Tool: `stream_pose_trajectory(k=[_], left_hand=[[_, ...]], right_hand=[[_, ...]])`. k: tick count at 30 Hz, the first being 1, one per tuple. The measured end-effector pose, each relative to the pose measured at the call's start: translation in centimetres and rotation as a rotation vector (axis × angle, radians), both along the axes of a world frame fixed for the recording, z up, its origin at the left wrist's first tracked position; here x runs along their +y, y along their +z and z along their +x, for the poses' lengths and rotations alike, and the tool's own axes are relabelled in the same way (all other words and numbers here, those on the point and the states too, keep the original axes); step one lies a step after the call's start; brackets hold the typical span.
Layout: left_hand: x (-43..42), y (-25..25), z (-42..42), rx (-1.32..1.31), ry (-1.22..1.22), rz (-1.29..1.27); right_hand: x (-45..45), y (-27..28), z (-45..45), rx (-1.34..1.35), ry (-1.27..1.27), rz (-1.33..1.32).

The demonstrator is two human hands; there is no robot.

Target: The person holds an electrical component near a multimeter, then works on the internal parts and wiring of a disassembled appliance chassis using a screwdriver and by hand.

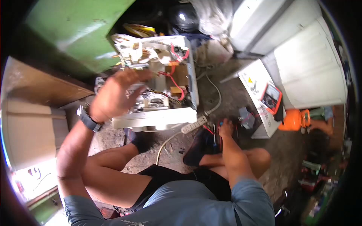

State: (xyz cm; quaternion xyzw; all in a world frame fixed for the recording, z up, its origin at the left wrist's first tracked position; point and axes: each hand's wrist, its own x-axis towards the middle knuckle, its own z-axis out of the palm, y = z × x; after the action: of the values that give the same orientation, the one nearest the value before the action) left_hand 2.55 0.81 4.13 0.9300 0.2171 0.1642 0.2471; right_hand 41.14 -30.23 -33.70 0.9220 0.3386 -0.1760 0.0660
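Rough, stained concrete floor point(173, 147), cluttered all round. Scuffed, glossy green cabinet point(71, 34) at 10 o'clock; smooth white cabinet point(307, 64) at 2. Opened appliance point(154, 118) at 11: boxy, pale casing, insides exposed, packed with parts. White sheet panel point(267, 120) between 2 and 3, flat, slotted, with a yellow triangle sticker. Crumpled clear plastic bag point(215, 17) between 12 and 1, behind the appliance. Left hand point(113, 94) between 9 and 10, motion-blurred, fingers extended, thumb apart, over the appliance and blocking part of its insides; contact can't be told. Rounded orange canister point(292, 119) at 3, just beyond the panel. Red-edged multimeter point(270, 98) rests on the panel. Right hand point(226, 128) between 3 and 4, low by the floor; can't tell its grip. Ribbed-looking white power strip point(194, 125) near centre, cable trailing between the legs. Slim blue-handled screwdriver point(215, 140) at 4, beside the right hand. Thin red wires point(183, 93) loop inside the appliance at 12.
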Motion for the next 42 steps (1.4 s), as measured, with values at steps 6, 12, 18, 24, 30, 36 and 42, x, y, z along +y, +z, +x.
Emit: stream_pose_trajectory(k=[6, 12, 18, 24, 30, 36, 42], left_hand=[[-3.8, -4.1, -0.9, -0.028, 0.009, 0.242], [-3.2, -4.9, -0.9, -0.064, 0.036, 0.312], [-3.1, -5.1, -1.3, -0.118, 0.04, 0.284], [-2.6, -4.9, -0.6, -0.29, 0.063, 0.233], [-1.6, -2.8, -0.2, -0.367, 0.0, 0.065], [1.7, -4.5, 1.2, -0.239, 0.071, 0.048], [4.5, -4.5, 7.7, 0.094, 0.118, -0.16]], right_hand=[[-4.5, -3.2, -3.2, 0.355, 0.181, -0.646], [-6.5, -4.0, -6.0, 0.273, 0.042, -0.57], [-8.5, -6.1, 0.2, 0.331, 0.316, -0.771], [-0.3, 14.7, 1.1, 0.38, 0.108, -0.818], [3.1, 31.3, 4.1, 0.13, 0.645, -0.443], [14.6, 50.9, -5.6, 0.126, 0.381, 0.462], [25.1, 53.5, -10.8, 0.157, 0.772, 1.251]])
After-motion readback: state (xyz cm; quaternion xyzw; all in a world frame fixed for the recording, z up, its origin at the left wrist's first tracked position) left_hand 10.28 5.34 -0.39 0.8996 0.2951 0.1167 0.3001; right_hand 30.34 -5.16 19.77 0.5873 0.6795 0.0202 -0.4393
